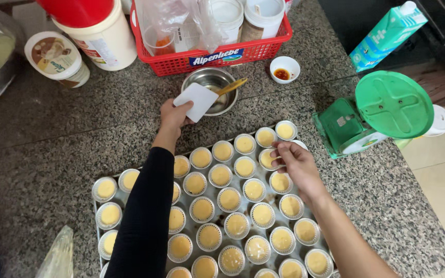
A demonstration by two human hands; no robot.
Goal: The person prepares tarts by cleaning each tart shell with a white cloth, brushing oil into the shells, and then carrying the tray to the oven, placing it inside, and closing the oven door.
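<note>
My left hand [173, 114] grips a white scraper card [195, 102] by one corner, holding it over the near rim of the steel bowl [213, 82] — a wooden spoon [231, 86] leans inside. My right hand [295, 166] pinches the edge of a filled paper cup [267, 158] in the tray's far right rows. The baking tray [97, 206] sits packed, cups touching rim to rim. Bare granite worktop [47, 154] lies open to the left; the green scale [377, 113] stands near the tray's right corner — little room there.
</note>
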